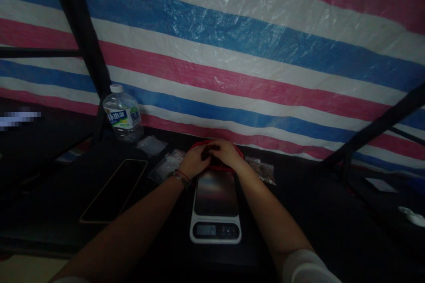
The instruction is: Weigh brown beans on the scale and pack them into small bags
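Observation:
Both hands meet over a red container (237, 150) with dark contents, just beyond a white kitchen scale (215, 196) with a dark metal plate. My left hand (194, 159), a beaded bracelet on its wrist, reaches in from the left with its fingers bent inward. From the other side, my right hand (226, 152) curls its fingers toward the left one. Both look closed around something dark that I cannot make out. The scale's display is lit, but I cannot read it clearly. Small clear zip bags (169, 163) lie left of the container; filled ones (265, 172) with brownish contents lie right.
A phone (114, 190) lies on the black tabletop (59, 199) at left. Behind it stands a large clear plastic bottle (122, 115) with a white cap. Dark metal bars (79, 31) slant up on both sides. A striped plastic sheet (232, 62) hangs behind the table.

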`<state>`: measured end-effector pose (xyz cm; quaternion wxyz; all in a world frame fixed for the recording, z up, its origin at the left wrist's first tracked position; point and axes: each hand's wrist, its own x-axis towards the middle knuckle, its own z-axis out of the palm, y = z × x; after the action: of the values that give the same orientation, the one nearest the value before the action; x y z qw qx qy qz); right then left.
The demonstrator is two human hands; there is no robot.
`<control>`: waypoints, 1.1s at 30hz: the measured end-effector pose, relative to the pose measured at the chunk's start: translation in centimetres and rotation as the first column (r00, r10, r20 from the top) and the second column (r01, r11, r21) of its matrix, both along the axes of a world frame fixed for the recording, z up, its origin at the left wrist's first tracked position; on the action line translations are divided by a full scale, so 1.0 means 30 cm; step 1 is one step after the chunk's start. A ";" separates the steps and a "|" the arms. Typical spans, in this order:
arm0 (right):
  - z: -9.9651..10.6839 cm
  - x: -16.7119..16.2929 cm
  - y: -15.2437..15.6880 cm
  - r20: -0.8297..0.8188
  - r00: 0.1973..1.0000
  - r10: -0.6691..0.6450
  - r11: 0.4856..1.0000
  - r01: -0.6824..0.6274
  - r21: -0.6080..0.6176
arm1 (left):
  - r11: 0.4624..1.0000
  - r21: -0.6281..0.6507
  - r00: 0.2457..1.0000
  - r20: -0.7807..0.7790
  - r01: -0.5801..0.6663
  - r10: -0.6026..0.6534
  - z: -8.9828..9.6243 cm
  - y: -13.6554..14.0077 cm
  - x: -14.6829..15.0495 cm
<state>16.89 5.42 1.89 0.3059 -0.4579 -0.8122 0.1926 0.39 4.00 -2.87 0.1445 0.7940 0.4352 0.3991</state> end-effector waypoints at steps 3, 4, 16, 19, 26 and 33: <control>-0.001 0.003 0.000 0.015 0.999 0.032 0.998 -0.033 0.046 | 1.000 -0.005 1.000 0.011 0.002 -0.002 0.001 0.001 0.000; -0.001 0.005 0.001 0.016 1.000 0.018 0.998 -0.019 0.063 | 1.000 -0.008 1.000 0.013 -0.005 0.005 0.000 0.002 0.000; 0.000 0.002 0.001 0.011 0.995 -0.095 0.995 0.095 0.015 | 0.998 -0.041 0.998 0.052 -0.043 0.045 -0.006 0.005 -0.001; 0.004 0.004 -0.001 0.006 0.996 -0.092 0.995 0.092 0.024 | 0.997 -0.061 0.993 0.102 -0.051 0.057 -0.013 0.008 0.000; -0.001 -0.005 -0.004 0.001 0.994 -0.107 0.994 0.107 0.012 | 0.998 -0.038 0.994 0.098 -0.047 0.051 -0.021 0.010 0.000; 0.018 0.003 -0.015 -0.034 0.997 -0.069 0.998 0.069 0.004 | 0.996 -0.068 0.988 0.141 -0.053 0.062 -0.018 0.007 0.000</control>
<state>16.98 4.97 2.44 0.3271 -0.4817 -0.7911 0.1874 0.38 4.22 -3.41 0.1893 0.7454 0.4588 0.4450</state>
